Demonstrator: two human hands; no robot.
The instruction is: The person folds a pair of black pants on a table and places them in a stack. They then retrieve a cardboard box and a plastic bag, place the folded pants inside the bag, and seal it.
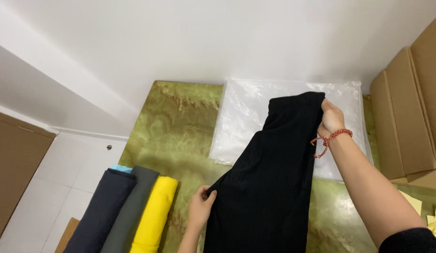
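A black ribbed garment (267, 182) hangs stretched over the green marbled table (180, 131). My right hand (331, 117), with a red bead bracelet on the wrist, grips the garment's top corner at the far end, above a stack of clear plastic bags (246, 107). My left hand (200, 206) pinches the garment's left edge lower down, near the table's front. The cloth hides part of the plastic bags and the table beneath it.
Folded fabrics lie at the table's left front: a dark navy one (98, 215), a grey one (129, 211) and a yellow one (154, 215). Cardboard boxes (410, 107) stand at the right. Yellow paper slips (431, 215) lie at the right edge. White wall behind.
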